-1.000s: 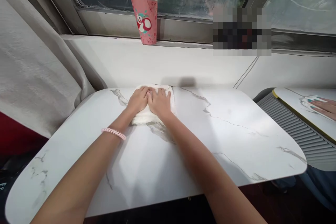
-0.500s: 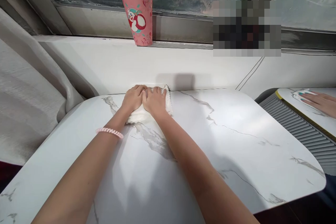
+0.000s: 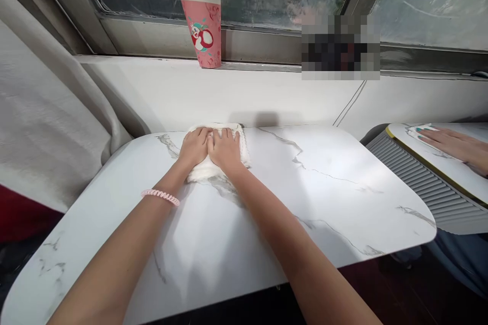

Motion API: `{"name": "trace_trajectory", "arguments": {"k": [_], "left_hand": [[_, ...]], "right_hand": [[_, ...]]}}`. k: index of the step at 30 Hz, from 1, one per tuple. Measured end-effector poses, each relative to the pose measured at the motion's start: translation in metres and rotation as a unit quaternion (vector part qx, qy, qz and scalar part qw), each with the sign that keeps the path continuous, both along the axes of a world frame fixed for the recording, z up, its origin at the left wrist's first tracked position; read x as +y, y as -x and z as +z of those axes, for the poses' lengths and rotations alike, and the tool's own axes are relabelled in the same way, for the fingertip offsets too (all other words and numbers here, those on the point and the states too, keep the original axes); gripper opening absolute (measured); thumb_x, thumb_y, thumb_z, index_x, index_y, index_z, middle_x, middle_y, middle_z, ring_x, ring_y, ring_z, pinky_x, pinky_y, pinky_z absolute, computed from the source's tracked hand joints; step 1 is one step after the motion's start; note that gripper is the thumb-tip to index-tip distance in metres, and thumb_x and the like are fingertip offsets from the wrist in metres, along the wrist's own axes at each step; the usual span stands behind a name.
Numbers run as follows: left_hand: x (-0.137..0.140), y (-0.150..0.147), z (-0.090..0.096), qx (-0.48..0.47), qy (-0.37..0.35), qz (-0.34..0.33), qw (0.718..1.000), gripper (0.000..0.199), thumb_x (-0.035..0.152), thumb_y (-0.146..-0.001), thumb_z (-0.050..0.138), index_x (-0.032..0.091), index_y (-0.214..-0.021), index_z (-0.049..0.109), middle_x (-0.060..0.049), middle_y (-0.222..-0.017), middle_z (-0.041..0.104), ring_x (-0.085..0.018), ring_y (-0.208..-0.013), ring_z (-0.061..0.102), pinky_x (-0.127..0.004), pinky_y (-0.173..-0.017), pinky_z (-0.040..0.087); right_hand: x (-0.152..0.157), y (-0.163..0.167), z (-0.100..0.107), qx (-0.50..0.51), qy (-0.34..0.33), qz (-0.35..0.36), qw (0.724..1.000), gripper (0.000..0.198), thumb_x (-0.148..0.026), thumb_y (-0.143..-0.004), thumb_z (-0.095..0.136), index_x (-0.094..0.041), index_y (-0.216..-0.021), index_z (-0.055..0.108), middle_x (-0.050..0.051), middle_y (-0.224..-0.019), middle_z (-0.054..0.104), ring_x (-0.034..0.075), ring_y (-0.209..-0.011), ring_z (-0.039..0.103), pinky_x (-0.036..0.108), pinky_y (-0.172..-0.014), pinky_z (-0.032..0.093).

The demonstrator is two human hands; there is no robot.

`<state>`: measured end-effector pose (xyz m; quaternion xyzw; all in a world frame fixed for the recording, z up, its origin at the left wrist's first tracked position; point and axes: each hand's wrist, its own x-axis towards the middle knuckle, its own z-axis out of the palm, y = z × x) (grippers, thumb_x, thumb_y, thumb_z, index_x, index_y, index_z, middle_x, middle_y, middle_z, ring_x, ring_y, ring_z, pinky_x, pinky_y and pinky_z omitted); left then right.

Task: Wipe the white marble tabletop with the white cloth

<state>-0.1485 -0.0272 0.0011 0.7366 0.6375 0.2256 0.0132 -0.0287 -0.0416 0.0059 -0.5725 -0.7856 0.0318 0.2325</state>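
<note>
A white cloth lies on the white marble-patterned table, at its far edge against the wall. My left hand rests flat on the left part of the cloth, and a pink coiled band circles that wrist. Beside it, my right hand also presses flat on the cloth, fingers stretched towards the wall. The two hands touch or nearly touch at the thumbs. Neither hand's fingers are wrapped round the cloth, and its middle is hidden beneath them.
A pink paper cup with a red straw stands on the window ledge, near a blurred-out patch. A grey curtain hangs at left. On the right, another person's hand lies on a white cloth on a second table.
My view has shifted, showing more of the table's near edge. My hands have drawn back slightly from the wall, still flat on the cloth. The other person's hand appears farther left.
</note>
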Motion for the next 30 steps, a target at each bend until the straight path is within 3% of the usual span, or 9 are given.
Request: {"name": "trace_trajectory", "arguments": {"k": [8, 17, 21, 25, 30], "left_hand": [[-0.078, 0.001, 0.004, -0.010, 0.019, -0.042, 0.999, 0.038, 0.029, -0.098, 0.030, 0.021, -0.124, 0.056, -0.011, -0.136, 0.060, -0.027, -0.130, 0.052, -0.048, -0.114, 0.036], [-0.192, 0.002, 0.007, -0.007, 0.032, -0.007, 0.999, 0.041, 0.029, -0.099, 0.026, 0.022, -0.129, 0.052, -0.013, -0.142, 0.056, -0.027, -0.134, 0.049, -0.053, -0.118, 0.030], [-0.231, 0.011, 0.011, -0.023, 0.066, -0.028, 0.997, 0.044, 0.031, -0.099, 0.025, 0.022, -0.135, 0.049, -0.012, -0.146, 0.053, -0.027, -0.139, 0.044, -0.055, -0.120, 0.026], [-0.241, 0.033, 0.014, -0.021, 0.058, -0.052, 0.997, 0.046, 0.030, -0.097, 0.028, 0.019, -0.137, 0.049, -0.014, -0.144, 0.053, -0.027, -0.138, 0.044, -0.050, -0.119, 0.031], [-0.214, 0.063, 0.013, -0.012, 0.058, -0.037, 0.998, 0.053, 0.031, -0.096, 0.028, 0.015, -0.144, 0.042, -0.015, -0.149, 0.049, -0.028, -0.139, 0.043, -0.049, -0.118, 0.032]], "right_hand": [[-0.082, -0.001, 0.002, -0.043, 0.003, -0.013, 0.999, 0.053, -0.032, -0.106, 0.025, -0.007, -0.148, 0.046, 0.023, -0.147, 0.051, 0.035, -0.143, 0.039, 0.060, -0.118, 0.026], [-0.178, -0.002, 0.016, -0.110, 0.038, 0.064, 0.991, 0.057, -0.029, -0.104, 0.027, 0.002, -0.149, 0.041, 0.031, -0.146, 0.050, 0.041, -0.140, 0.044, 0.066, -0.112, 0.031], [-0.210, 0.001, 0.020, -0.162, 0.030, 0.109, 0.980, 0.061, -0.031, -0.102, 0.029, 0.007, -0.148, 0.040, 0.036, -0.138, 0.054, 0.046, -0.133, 0.050, 0.069, -0.103, 0.037], [-0.218, 0.014, 0.021, -0.148, 0.018, 0.138, 0.979, 0.062, -0.031, -0.103, 0.027, 0.011, -0.146, 0.041, 0.037, -0.135, 0.056, 0.048, -0.130, 0.050, 0.069, -0.100, 0.037], [-0.191, 0.038, 0.012, -0.072, -0.004, 0.147, 0.986, 0.057, -0.034, -0.105, 0.028, 0.002, -0.145, 0.047, 0.028, -0.140, 0.054, 0.039, -0.131, 0.046, 0.059, -0.111, 0.028]]}}
